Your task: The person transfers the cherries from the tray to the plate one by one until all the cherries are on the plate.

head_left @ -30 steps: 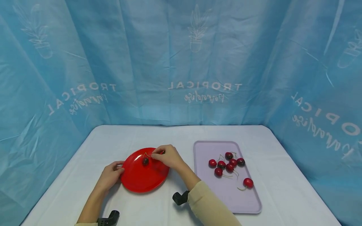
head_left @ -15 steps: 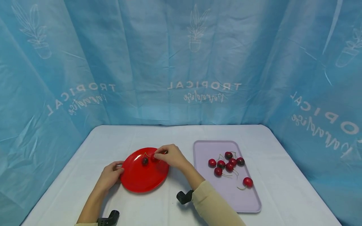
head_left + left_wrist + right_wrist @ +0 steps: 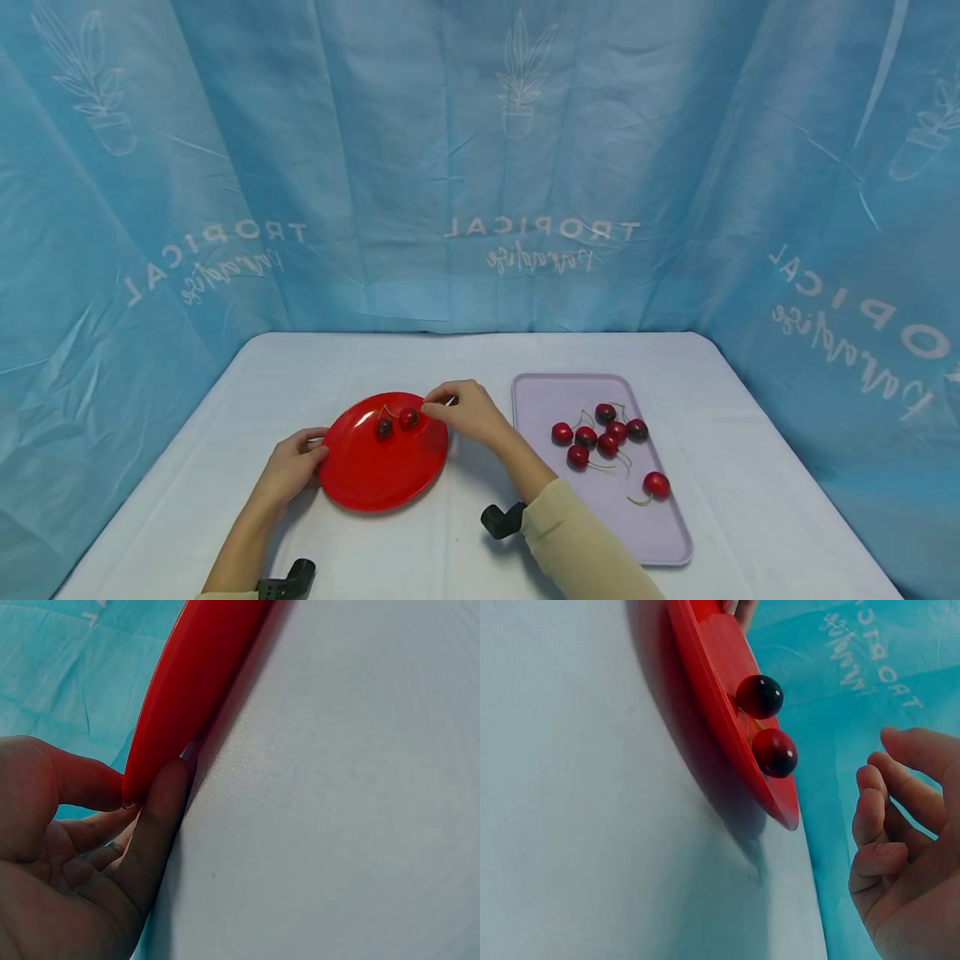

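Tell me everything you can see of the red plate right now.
The red plate is round, glossy and shallow, plastic by its look, with a low raised rim. It lies flat on the white tablecloth, left of the lilac tray. Two cherries with thin stems sit side by side on its far half. The left hand holds its left rim, thumb on top and a finger beneath. The right hand hovers at its far right edge, holding nothing.
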The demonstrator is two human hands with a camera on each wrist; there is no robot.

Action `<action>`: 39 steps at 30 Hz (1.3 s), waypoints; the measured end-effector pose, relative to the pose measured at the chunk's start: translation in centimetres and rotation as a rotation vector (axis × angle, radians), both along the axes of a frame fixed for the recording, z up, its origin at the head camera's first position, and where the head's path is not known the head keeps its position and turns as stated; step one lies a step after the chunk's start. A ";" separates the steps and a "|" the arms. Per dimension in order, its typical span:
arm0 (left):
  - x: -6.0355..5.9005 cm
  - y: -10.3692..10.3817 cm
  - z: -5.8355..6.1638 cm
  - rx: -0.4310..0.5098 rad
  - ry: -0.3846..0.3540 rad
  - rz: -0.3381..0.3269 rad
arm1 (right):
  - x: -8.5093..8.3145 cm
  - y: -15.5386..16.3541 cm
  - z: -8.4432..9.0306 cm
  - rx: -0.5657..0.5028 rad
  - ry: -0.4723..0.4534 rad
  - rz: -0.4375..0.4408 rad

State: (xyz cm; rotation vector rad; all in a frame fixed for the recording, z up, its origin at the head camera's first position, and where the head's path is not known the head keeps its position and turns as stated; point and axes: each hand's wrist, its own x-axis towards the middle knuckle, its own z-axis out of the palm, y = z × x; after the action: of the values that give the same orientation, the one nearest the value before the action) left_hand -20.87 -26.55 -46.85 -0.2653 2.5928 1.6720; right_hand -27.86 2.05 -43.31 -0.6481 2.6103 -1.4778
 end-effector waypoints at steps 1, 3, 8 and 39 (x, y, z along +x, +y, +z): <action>0.0 -0.1 0.0 0.000 0.000 0.002 | 0.0 0.0 0.0 0.005 0.006 0.002; 0.1 -0.2 0.1 0.003 0.002 0.006 | -0.1 0.1 0.0 0.011 0.012 0.006; 0.0 0.0 0.2 0.014 -0.004 0.009 | 0.1 0.7 0.0 0.009 0.006 0.005; -0.1 -0.1 -0.1 -0.005 0.002 -0.007 | -0.2 5.0 0.4 0.036 0.006 0.003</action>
State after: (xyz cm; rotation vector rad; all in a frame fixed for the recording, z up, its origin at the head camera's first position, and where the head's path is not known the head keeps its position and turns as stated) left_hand -20.96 -26.65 -46.93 -0.2542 2.5968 1.6647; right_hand -28.09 7.01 -42.93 -0.6533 2.6333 -1.4268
